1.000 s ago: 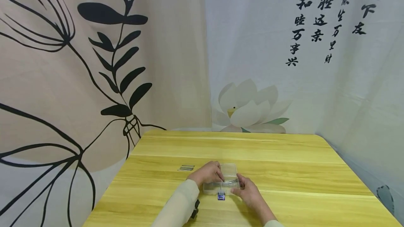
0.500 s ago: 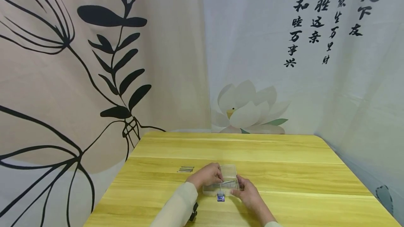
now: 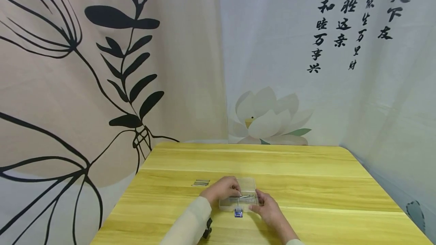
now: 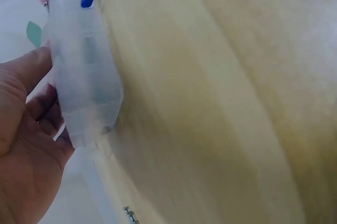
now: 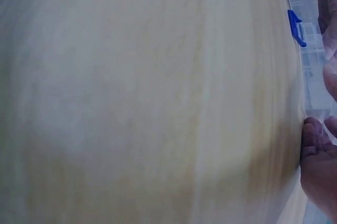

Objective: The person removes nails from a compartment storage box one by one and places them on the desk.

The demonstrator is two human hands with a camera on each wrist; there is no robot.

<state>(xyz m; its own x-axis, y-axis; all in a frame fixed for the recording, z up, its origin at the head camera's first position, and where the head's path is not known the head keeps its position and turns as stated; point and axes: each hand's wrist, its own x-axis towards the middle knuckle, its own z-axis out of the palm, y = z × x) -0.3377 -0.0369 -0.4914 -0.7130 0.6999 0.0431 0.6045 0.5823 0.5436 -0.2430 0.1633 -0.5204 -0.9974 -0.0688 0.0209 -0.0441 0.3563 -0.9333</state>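
A clear plastic compartment box (image 3: 227,204) stands on the table with its lid (image 3: 246,184) tipped back and its blue latch (image 3: 238,213) at the front. Thin metal nails (image 3: 248,196) lie in its rear right part. My left hand (image 3: 223,189) reaches over the box's left side, fingers bent and tips close to the nails; whether they pinch one is hidden. With thumb in front and fingers along the side, my right hand (image 3: 270,207) grips the box's right end. The left wrist view shows the left hand (image 4: 26,129) against the translucent box wall (image 4: 87,71).
Several loose nails (image 3: 201,182) lie roughly side by side on the wooden table (image 3: 306,184), left of the box. A dark strap piece (image 3: 207,228) sits by the left sleeve (image 3: 189,220). Printed cloth (image 3: 190,67) hangs behind the table.
My left fingertips have shifted slightly within the box, and the nails near them lie at a slightly different angle. The right hand and the box stay in place.
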